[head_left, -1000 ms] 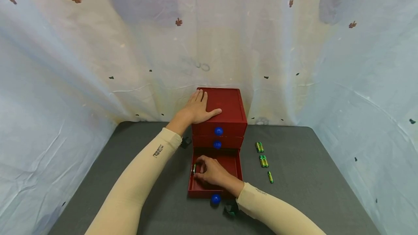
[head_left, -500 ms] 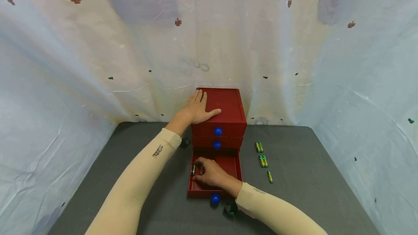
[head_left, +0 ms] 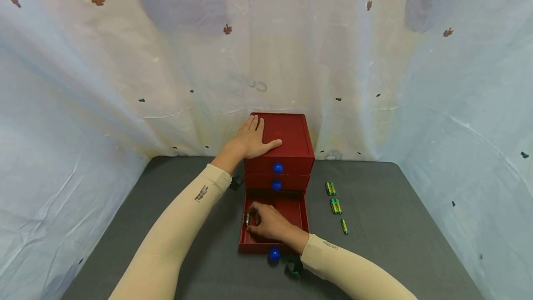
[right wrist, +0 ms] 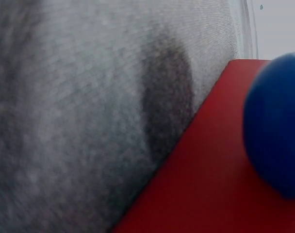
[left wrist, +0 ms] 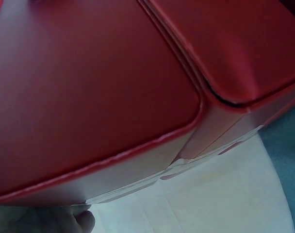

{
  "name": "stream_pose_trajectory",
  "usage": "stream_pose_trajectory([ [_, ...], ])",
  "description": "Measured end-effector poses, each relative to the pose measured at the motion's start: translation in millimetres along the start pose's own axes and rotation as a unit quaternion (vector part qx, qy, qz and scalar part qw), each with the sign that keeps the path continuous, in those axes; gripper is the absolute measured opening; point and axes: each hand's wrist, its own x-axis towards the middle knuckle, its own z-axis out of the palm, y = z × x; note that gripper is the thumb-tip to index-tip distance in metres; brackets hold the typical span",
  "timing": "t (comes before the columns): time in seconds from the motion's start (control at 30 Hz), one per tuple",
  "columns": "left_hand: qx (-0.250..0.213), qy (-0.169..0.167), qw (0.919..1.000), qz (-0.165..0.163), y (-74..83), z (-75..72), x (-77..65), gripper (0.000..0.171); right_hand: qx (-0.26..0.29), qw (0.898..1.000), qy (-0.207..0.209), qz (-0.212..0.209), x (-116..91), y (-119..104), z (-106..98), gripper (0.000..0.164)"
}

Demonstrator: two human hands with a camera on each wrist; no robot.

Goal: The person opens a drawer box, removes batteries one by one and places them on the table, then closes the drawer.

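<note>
A red drawer box [head_left: 289, 135] stands on the table, its lowest drawer [head_left: 296, 207] pulled out. My left hand [head_left: 251, 143] lies flat on the top, fingers spread and thumb stretched out to the right. The left wrist view shows the red box [left wrist: 99, 92] up close. Inside the drawer, my right hand [head_left: 268, 221] curves finger and thumb around the two ends of a small green battery [head_left: 247, 219] along the left wall. A blue knob [head_left: 274, 254] sits on this drawer's front; the right wrist view shows the knob [right wrist: 278, 126] beside the red front [right wrist: 201, 179].
To the right of the box, green-and-yellow batteries lie on the dark grey table [head_left: 383, 226]: an upper pair [head_left: 331, 188], a second pair [head_left: 336, 206] and a single battery [head_left: 344, 227]. Two upper drawers with blue knobs [head_left: 278, 168] are closed. A pale curtain [head_left: 291, 73] hangs behind.
My right hand and the battery shift slightly toward the drawer's front along the left wall. My left hand stays in place on the box.
</note>
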Motion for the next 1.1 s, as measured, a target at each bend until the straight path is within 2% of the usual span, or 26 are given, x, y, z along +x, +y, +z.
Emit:
stream_pose_trajectory([
  [0.63,0.001,0.003,1.0000,-0.002,0.1,1.0,-2.0,0.109,0.028,0.999,0.003,-0.017,-5.1,-6.8,-6.3,0.035],
  [1.1,-0.001,0.008,1.0000,0.000,-0.1,1.0,-0.3,0.109,0.014,1.000,0.017,-0.014,-17.1,-13.2,-25.8,0.035],
])
